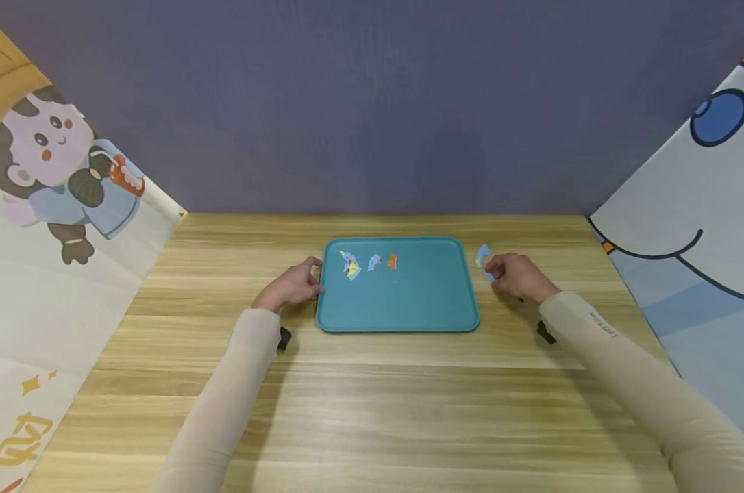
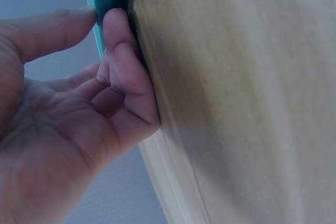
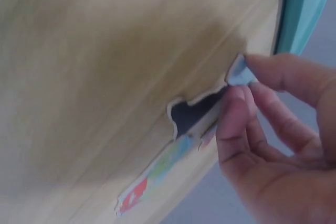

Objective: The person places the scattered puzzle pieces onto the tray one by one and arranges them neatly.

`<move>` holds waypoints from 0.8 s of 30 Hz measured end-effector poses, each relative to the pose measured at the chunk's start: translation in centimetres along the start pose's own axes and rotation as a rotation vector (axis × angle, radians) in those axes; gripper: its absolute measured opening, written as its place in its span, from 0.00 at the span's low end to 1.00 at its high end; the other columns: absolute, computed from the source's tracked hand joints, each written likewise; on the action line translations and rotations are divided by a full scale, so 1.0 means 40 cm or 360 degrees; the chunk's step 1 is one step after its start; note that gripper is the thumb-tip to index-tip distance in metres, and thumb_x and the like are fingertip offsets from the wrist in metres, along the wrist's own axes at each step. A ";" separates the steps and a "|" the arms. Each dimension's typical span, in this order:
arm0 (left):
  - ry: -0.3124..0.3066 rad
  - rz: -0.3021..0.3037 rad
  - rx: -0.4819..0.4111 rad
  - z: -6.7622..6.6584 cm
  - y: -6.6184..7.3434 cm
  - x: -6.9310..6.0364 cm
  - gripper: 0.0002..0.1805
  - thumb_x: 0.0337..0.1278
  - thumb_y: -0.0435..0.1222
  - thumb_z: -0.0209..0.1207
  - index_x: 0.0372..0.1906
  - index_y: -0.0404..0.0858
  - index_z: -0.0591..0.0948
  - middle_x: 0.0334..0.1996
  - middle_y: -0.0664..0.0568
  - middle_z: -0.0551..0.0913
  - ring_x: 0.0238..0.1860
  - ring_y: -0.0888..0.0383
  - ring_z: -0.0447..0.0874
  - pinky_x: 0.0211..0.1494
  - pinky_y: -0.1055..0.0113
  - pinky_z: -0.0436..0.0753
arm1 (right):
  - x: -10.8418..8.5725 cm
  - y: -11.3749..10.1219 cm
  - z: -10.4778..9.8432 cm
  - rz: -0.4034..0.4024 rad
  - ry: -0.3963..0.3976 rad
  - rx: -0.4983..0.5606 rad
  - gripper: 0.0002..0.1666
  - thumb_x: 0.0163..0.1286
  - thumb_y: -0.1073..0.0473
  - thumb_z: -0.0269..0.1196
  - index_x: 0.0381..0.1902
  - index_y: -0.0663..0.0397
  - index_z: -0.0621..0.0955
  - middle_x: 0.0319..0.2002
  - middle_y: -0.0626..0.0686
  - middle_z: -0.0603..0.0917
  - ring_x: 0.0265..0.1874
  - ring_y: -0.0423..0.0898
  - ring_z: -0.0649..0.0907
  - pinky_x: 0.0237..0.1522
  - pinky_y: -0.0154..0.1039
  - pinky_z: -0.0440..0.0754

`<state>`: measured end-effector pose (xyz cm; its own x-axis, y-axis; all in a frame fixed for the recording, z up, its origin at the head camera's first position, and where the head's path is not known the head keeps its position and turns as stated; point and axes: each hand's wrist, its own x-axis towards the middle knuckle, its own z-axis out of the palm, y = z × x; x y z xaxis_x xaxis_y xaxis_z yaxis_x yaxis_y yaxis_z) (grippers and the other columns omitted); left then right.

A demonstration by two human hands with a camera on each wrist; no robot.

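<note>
A teal tray lies on the table. My left hand grips its left edge; in the left wrist view the thumb is on the rim and the fingers are curled against the side. Beyond the tray's right edge, my right hand pinches a light blue puzzle piece between thumb and fingers. Close under those fingers lie a dark piece and a multicoloured piece with a red patch. On the tray sit a purple-and-yellow cluster, a pale blue piece and an orange piece.
The wood-grain table meets a grey-blue wall at the back. Printed panels with cartoon figures stand at left and right. Both forearms reach in from the near side.
</note>
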<state>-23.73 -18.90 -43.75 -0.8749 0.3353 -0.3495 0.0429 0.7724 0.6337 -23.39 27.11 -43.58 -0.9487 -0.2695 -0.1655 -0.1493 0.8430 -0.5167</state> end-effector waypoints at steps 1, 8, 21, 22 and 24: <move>0.0001 0.0000 0.0001 0.000 0.000 0.000 0.33 0.63 0.32 0.57 0.69 0.36 0.56 0.38 0.44 0.81 0.36 0.53 0.81 0.49 0.55 0.74 | 0.001 0.000 0.003 0.0014 0.0024 0.0002 0.18 0.52 0.70 0.66 0.43 0.66 0.80 0.34 0.59 0.81 0.36 0.54 0.79 0.40 0.48 0.75; -0.0006 -0.0005 0.0007 0.002 -0.001 0.002 0.33 0.63 0.33 0.57 0.69 0.36 0.56 0.38 0.44 0.80 0.36 0.53 0.80 0.50 0.54 0.74 | -0.001 -0.001 0.014 0.0048 0.0143 -0.0009 0.09 0.49 0.67 0.67 0.31 0.61 0.80 0.29 0.54 0.81 0.31 0.51 0.78 0.35 0.46 0.74; -0.0004 -0.0012 0.0005 0.000 0.005 -0.003 0.33 0.63 0.33 0.57 0.69 0.36 0.56 0.38 0.44 0.81 0.36 0.54 0.81 0.48 0.56 0.74 | 0.001 -0.078 -0.029 -0.0091 0.0618 0.0153 0.12 0.59 0.66 0.63 0.42 0.63 0.82 0.37 0.59 0.82 0.36 0.54 0.79 0.37 0.49 0.76; -0.0004 -0.0011 0.0005 0.000 0.006 -0.004 0.33 0.63 0.33 0.57 0.69 0.36 0.56 0.38 0.44 0.81 0.36 0.54 0.81 0.49 0.56 0.74 | 0.001 -0.088 -0.029 -0.0112 0.0649 0.0151 0.12 0.59 0.66 0.63 0.42 0.62 0.82 0.37 0.59 0.82 0.36 0.53 0.80 0.37 0.49 0.76; -0.0003 -0.0013 0.0008 0.000 0.007 -0.004 0.33 0.63 0.33 0.57 0.69 0.36 0.56 0.38 0.44 0.81 0.36 0.54 0.81 0.49 0.55 0.74 | 0.003 -0.106 -0.026 -0.0162 0.0702 0.0143 0.12 0.58 0.67 0.63 0.42 0.62 0.82 0.37 0.59 0.82 0.35 0.53 0.80 0.36 0.48 0.76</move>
<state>-23.56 -18.75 -43.52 -0.8744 0.3301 -0.3557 0.0383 0.7776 0.6276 -23.17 23.97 -40.55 -0.9613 -0.1089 0.2530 -0.2418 0.7737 -0.5856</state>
